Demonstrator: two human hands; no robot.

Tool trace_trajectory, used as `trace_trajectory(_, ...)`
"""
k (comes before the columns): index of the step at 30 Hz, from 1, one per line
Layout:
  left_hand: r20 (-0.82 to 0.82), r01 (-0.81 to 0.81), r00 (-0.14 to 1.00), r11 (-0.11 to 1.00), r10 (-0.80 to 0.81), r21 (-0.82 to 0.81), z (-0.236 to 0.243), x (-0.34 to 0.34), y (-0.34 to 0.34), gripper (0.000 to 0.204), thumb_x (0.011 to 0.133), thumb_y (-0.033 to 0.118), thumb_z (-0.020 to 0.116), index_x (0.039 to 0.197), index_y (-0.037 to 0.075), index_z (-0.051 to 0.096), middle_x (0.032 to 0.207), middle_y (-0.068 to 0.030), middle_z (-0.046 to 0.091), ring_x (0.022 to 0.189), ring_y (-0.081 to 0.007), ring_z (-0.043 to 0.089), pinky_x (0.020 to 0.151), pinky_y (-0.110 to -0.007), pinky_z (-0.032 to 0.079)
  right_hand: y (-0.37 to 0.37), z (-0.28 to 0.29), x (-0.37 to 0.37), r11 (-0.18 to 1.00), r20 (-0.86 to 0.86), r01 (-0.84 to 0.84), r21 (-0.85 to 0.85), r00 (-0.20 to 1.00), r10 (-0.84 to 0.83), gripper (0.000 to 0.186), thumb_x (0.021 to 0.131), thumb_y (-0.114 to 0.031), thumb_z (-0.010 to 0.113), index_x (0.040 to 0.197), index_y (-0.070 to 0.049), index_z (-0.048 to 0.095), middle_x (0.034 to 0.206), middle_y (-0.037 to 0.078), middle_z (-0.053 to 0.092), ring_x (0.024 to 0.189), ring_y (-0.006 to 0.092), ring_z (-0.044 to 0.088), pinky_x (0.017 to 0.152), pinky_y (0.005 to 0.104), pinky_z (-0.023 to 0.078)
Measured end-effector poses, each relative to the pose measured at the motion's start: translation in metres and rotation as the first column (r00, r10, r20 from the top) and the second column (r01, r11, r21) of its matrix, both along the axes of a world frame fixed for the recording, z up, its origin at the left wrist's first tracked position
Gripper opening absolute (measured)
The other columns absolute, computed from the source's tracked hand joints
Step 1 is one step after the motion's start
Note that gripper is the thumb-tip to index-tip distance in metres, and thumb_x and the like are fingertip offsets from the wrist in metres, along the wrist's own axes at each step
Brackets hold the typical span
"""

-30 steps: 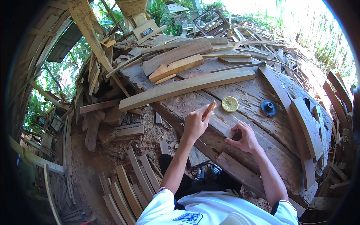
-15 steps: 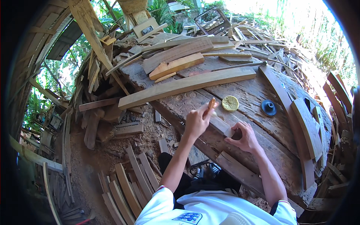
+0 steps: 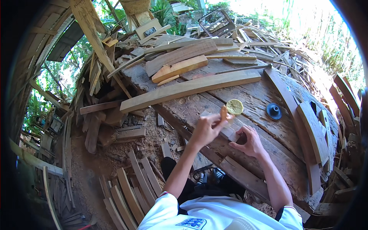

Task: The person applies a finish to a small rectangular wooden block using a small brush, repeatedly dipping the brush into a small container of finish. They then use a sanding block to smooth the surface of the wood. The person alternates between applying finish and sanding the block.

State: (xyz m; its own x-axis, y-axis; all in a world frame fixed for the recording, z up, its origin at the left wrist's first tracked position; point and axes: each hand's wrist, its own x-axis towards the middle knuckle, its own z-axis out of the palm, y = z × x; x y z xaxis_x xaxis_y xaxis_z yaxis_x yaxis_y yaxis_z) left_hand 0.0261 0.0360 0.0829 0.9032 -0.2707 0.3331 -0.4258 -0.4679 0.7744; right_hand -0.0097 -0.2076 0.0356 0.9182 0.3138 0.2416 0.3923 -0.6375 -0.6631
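Floor (image 3: 85,168): brown, chip-littered | timber post (image 3: 93,33): leaning | foliage (image 3: 162,17): green | daylight (image 3: 314,17): glaring, upper right

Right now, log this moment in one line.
left hand: grips wooden handle; right hand: at grey block's end; yellow disc: on workbench

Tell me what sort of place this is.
Likely an open-sided woodworking area: a weathered brown wooden workbench, a long tan wooden plank lying on it, and a heap of thin grey-brown wooden strips beyond.
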Motion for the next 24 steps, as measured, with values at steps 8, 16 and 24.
trace_trajectory(8,0.204,-0.096,0.977,0.982,0.061,0.165,-0.004,0.014,0.010,0.029,0.096,0.012,0.078,0.125,0.015,0.080,0.113,-0.0109,0.080,0.096,-0.0263,0.079,0.085,-0.036,0.064,0.002,0.001,0.000,1.000,-0.029,0.008,-0.007,1.000,-0.009,0.057,0.075,-0.047,0.094,0.105,-0.007,0.066,0.100,0.010,0.065,0.097,0.0291,0.062,0.093,0.0425,0.049)
trace_trajectory(16,-0.018,0.077,0.997,0.997,-0.077,-0.014,0.006,0.005,-0.001,0.020,0.099,0.020,0.078,0.117,0.013,0.082,0.104,-0.0076,0.082,0.090,-0.0222,0.081,0.074,-0.036,0.064,0.000,0.000,-0.001,1.000,-0.018,0.011,-0.005,1.000,-0.012,0.056,0.076,-0.048,0.094,0.104,-0.008,0.066,0.099,0.009,0.066,0.096,0.0279,0.064,0.094,0.0418,0.049)
trace_trajectory(24,0.319,-0.231,0.935,0.947,0.154,0.222,-0.007,0.019,0.000,0.021,0.098,0.022,0.076,0.118,0.020,0.081,0.091,-0.0118,0.078,0.076,-0.0278,0.077,0.067,-0.041,0.063,0.000,0.000,0.000,1.000,-0.017,0.014,0.006,1.000,-0.014,0.056,0.075,-0.047,0.094,0.103,-0.008,0.065,0.099,0.009,0.066,0.096,0.0285,0.063,0.094,0.0419,0.049)
